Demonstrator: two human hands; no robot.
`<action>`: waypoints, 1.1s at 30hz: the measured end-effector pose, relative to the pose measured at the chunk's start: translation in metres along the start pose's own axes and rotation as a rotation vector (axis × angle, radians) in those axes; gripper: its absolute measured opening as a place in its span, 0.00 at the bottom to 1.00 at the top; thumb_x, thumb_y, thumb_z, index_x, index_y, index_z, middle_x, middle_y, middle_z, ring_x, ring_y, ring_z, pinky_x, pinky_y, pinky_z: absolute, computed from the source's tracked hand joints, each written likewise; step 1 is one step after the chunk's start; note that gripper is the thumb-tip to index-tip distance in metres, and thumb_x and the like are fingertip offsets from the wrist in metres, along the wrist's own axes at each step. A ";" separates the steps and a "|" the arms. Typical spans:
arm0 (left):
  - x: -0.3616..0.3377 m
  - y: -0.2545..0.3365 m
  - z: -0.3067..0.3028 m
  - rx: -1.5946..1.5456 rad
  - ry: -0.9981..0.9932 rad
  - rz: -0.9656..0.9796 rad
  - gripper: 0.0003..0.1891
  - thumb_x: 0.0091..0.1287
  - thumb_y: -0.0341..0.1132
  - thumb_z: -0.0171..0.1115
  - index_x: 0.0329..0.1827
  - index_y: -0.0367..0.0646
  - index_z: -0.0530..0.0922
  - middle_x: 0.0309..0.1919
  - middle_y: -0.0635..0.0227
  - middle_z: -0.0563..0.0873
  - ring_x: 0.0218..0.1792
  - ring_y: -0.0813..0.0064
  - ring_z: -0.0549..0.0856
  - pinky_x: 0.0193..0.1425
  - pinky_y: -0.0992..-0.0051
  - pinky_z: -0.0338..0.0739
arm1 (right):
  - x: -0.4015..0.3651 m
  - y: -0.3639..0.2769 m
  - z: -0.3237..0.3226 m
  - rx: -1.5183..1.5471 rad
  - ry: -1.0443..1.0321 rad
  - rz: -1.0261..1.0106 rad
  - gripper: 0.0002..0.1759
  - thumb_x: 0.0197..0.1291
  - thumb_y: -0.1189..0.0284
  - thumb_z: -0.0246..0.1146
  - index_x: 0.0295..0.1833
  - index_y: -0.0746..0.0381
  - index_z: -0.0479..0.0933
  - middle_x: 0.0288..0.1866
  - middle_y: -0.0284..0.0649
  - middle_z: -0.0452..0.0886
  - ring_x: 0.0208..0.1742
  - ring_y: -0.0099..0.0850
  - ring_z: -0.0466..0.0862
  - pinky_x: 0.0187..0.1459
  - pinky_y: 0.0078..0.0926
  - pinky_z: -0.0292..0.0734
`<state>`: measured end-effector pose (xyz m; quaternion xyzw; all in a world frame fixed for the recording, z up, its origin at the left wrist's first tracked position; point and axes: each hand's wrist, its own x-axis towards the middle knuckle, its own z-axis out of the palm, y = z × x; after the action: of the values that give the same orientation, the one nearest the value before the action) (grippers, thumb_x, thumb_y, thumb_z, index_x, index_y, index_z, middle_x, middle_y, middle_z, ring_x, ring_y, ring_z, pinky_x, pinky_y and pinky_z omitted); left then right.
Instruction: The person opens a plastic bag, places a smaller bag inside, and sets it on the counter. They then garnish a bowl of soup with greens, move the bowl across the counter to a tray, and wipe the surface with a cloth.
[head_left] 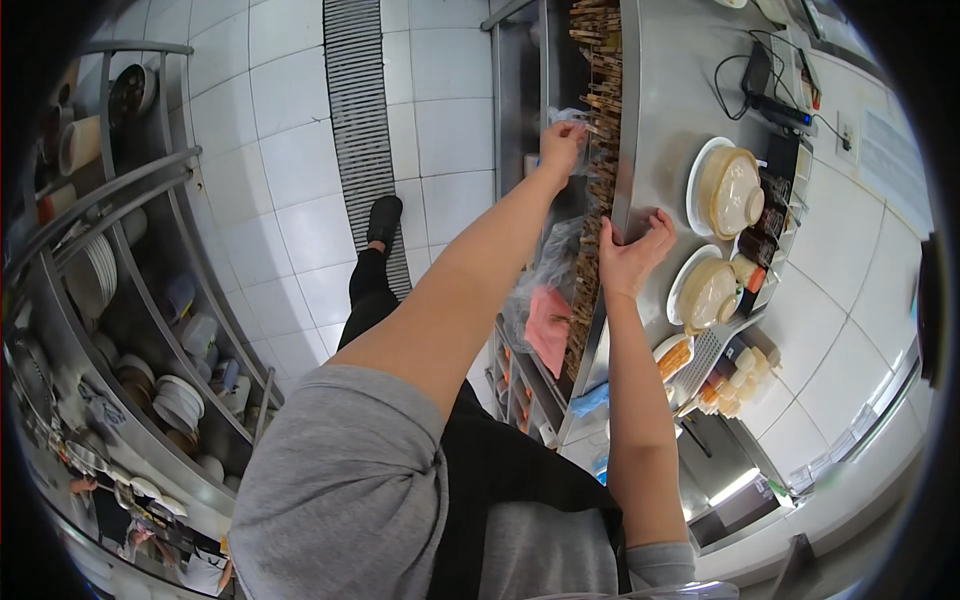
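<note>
My left hand (563, 150) reaches to the far part of a long row of wooden clothespins (600, 95) along the steel counter's edge. Its fingers are pinched together on a clear plastic bag (568, 115) beside the clothespins. My right hand (638, 250) lies at the counter edge with its fingers apart, thumb near the clothespins, holding nothing. Nearer to me, more clear plastic (560, 250) and a pink sheet or bag (548, 330) hang below the row.
Two lidded clay pots (733, 192) (706, 294) stand on white plates on the steel counter (665, 120). Behind them are condiment containers (772, 215) and a cabled black device (780, 110). Dish shelves (150, 250) stand left, across a tiled floor with a drain grate (353, 90).
</note>
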<state>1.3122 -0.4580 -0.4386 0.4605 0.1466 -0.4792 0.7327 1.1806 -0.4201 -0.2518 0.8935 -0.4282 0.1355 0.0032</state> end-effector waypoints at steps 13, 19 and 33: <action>-0.115 0.076 -0.053 0.462 -0.245 0.490 0.07 0.68 0.30 0.70 0.41 0.33 0.85 0.33 0.65 0.90 0.36 0.80 0.87 0.42 0.79 0.81 | -0.006 0.027 -0.006 0.301 0.110 -0.059 0.34 0.50 0.56 0.78 0.52 0.66 0.72 0.60 0.53 0.75 0.63 0.52 0.73 0.66 0.51 0.67; -0.276 0.059 -0.028 0.781 -0.594 0.524 0.06 0.67 0.28 0.70 0.36 0.34 0.84 0.32 0.66 0.89 0.35 0.80 0.86 0.42 0.79 0.79 | -0.087 0.037 -0.111 0.991 -0.540 0.081 0.23 0.66 0.71 0.68 0.65 0.63 0.78 0.51 0.40 0.86 0.51 0.29 0.83 0.56 0.32 0.78; -0.778 -0.010 0.192 -0.408 -1.416 1.617 0.26 0.74 0.38 0.60 0.73 0.45 0.70 0.71 0.64 0.72 0.67 0.65 0.75 0.71 0.58 0.70 | -0.557 0.314 -0.284 0.820 0.496 0.982 0.15 0.61 0.79 0.67 0.54 0.62 0.83 0.40 0.42 0.88 0.36 0.26 0.85 0.42 0.28 0.81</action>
<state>0.8732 -0.1747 0.1691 -0.0892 -0.5769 0.0205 0.8117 0.5395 -0.1589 -0.1493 0.4672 -0.6845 0.4729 -0.2993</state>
